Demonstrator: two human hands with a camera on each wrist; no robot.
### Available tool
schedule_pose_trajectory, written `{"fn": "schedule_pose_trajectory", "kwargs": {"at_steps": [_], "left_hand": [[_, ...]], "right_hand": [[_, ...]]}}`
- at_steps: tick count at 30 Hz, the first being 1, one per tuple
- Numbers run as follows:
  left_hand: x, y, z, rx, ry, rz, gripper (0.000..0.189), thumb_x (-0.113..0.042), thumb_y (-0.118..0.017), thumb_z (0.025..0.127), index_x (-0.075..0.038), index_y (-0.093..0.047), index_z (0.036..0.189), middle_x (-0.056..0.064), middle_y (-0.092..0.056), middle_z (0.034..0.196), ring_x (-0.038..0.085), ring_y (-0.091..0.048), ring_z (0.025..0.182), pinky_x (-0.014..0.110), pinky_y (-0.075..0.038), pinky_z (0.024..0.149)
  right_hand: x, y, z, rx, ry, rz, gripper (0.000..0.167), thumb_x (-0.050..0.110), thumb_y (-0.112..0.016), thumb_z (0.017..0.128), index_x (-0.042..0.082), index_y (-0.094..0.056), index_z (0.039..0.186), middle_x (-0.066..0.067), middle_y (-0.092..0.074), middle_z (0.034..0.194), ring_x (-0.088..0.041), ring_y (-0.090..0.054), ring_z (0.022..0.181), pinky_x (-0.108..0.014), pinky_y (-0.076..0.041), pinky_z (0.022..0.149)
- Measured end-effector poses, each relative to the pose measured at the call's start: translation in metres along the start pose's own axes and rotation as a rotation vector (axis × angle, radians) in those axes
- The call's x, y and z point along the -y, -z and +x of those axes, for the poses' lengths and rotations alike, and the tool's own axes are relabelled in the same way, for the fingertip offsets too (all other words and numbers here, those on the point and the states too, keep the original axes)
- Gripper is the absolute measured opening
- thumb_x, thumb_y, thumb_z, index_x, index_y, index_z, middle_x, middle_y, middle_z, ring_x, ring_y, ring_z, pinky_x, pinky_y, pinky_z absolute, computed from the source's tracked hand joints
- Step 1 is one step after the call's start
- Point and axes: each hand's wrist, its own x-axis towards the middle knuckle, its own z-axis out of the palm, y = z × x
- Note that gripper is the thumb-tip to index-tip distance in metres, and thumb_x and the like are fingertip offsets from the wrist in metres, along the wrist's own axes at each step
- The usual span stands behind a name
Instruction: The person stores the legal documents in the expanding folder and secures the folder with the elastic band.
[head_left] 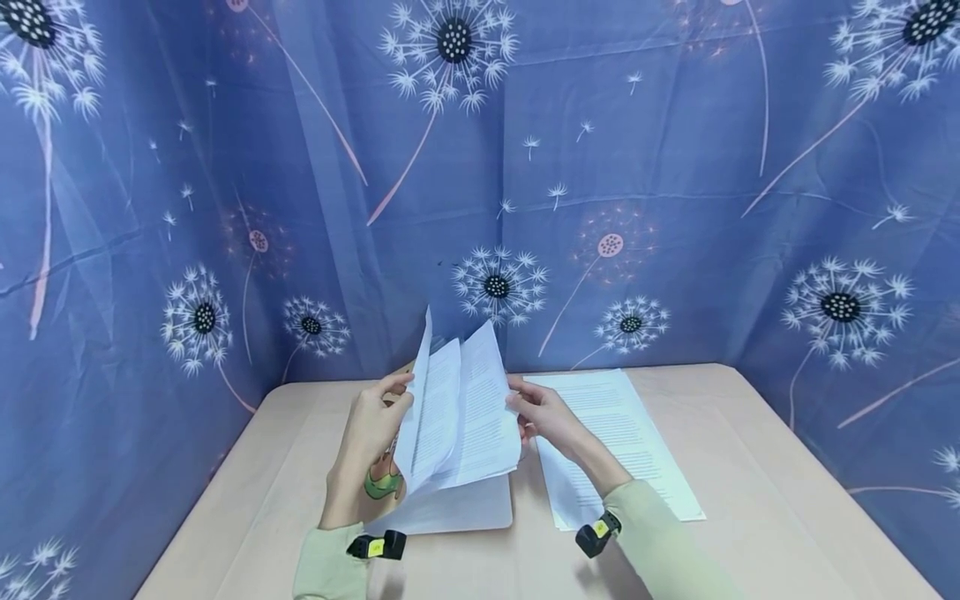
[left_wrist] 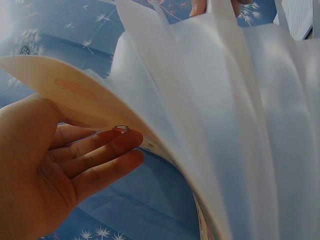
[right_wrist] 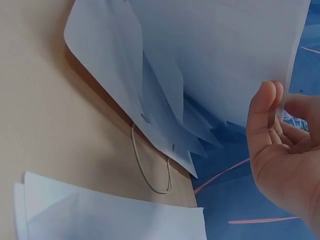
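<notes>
My left hand (head_left: 372,421) grips the raised cover of a folder, thumb on one side and fingers on the other. In the left wrist view that tan cover (left_wrist: 75,92) curves beside several pale, fanned leaves (left_wrist: 200,100). The cover carries a cartoon print with a green patch (head_left: 384,485) below the left hand. My right hand (head_left: 551,414) pinches the right edge of printed sheets (head_left: 483,400), which stand tilted and spread over the folder. Beneath them shows the folder's white inner side (head_left: 465,512) with a rounded corner. An elastic cord (right_wrist: 142,170) loops from its edge.
To the right, a flat stack of printed sheets (head_left: 660,467) lies on the beige table (head_left: 772,500), partly under my right forearm. A blue dandelion-patterned curtain (head_left: 637,167) closes off the back and sides. Each wrist wears a small black camera (head_left: 386,546).
</notes>
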Motion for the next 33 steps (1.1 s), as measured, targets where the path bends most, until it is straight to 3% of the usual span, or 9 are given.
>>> {"fn": "schedule_pose_trajectory", "kwargs": {"at_steps": [11, 24, 33], "left_hand": [[0.000, 0.000, -0.002, 0.003, -0.001, -0.002, 0.036, -0.021, -0.055, 0.095, -0.020, -0.067, 0.128, 0.009, -0.067, 0.112, 0.022, -0.064, 0.081, 0.028, -0.044, 0.046], [-0.001, 0.000, -0.001, -0.007, -0.014, 0.003, 0.036, -0.021, -0.055, 0.094, -0.019, -0.068, 0.128, 0.009, -0.068, 0.110, 0.021, -0.064, 0.080, 0.028, -0.046, 0.052], [0.001, -0.001, 0.000, -0.013, -0.013, 0.015, 0.035, -0.021, -0.055, 0.095, -0.019, -0.068, 0.128, 0.008, -0.068, 0.109, 0.021, -0.066, 0.083, 0.028, -0.049, 0.059]], "right_hand": [[0.001, -0.014, 0.002, -0.023, 0.045, -0.008, 0.057, 0.008, -0.062, 0.096, 0.003, -0.039, 0.148, -0.001, -0.059, 0.083, -0.010, -0.055, 0.052, -0.027, -0.052, 0.050], [-0.001, -0.037, 0.006, -0.055, 0.097, -0.229, 0.042, 0.012, -0.065, 0.094, 0.000, -0.055, 0.133, -0.013, -0.064, 0.088, -0.013, -0.053, 0.052, -0.035, -0.053, 0.047], [-0.005, -0.049, 0.007, -0.015, 0.066, -0.268, 0.039, 0.011, -0.063, 0.095, 0.005, -0.061, 0.133, -0.007, -0.065, 0.093, -0.008, -0.045, 0.048, -0.021, -0.034, 0.042]]}}
